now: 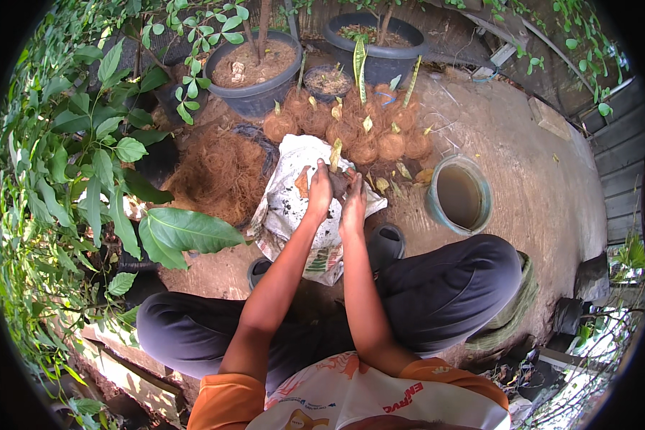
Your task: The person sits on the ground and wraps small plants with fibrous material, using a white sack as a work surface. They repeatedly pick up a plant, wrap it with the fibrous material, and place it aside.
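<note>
Over a white sack [294, 154] spread on the ground, my left hand [321, 192] and my right hand [353, 204] cup a dark soil ball [340, 183] from its two sides. My fingers curl around it and hide much of its surface. A short yellow-green leaf cutting [335, 153] stands upright out of the top of the ball. Dark soil crumbs lie scattered on the sack. Beside my left hand a brown dry piece [302, 183] rests on the sack.
Several fibre-wrapped balls [390, 146] with leaf cuttings stand beyond the sack. Loose brown coconut fibre [218, 179] is heaped to the left. A bucket [489, 197] of murky water stands at right. Large black pots [261, 97] line the back; leafy branches [186, 229] reach in from the left.
</note>
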`<action>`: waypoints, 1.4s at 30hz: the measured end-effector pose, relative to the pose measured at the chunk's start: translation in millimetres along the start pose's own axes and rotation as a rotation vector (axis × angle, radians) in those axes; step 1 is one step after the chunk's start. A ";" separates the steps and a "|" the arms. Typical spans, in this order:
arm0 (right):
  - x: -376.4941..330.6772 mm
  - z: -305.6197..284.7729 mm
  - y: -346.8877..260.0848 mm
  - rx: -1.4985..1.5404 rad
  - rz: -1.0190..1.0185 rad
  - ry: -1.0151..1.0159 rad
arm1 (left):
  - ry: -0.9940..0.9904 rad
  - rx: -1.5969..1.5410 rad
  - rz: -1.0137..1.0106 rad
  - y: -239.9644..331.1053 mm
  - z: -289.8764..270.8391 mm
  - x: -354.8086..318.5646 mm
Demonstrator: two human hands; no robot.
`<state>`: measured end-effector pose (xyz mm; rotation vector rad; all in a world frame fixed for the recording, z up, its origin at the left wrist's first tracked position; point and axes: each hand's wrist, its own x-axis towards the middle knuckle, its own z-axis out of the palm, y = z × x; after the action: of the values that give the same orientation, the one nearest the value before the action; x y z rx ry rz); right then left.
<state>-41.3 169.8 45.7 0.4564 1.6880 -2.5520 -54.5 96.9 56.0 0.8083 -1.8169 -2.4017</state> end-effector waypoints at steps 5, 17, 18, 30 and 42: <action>2.0 -2.3 7.5 0.151 -0.056 0.015 | -0.056 0.123 0.208 -14.2 19.6 -8.7; 13.7 -28.7 17.4 0.903 0.286 -0.360 | -0.034 0.847 0.535 -5.9 35.8 -34.5; 12.8 -29.0 17.0 0.955 0.278 -0.426 | 0.026 0.897 0.597 -5.0 33.9 -34.8; 8.5 -20.7 9.7 0.359 0.190 0.015 | -0.062 0.336 0.325 -14.4 20.6 -13.8; 12.2 -26.1 5.6 0.114 0.053 0.044 | -0.103 0.553 0.355 8.7 25.3 -30.2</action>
<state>-46.1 192.6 28.0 0.5592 1.5269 -2.6285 -41.3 126.4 80.2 0.3287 -2.4600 -1.7733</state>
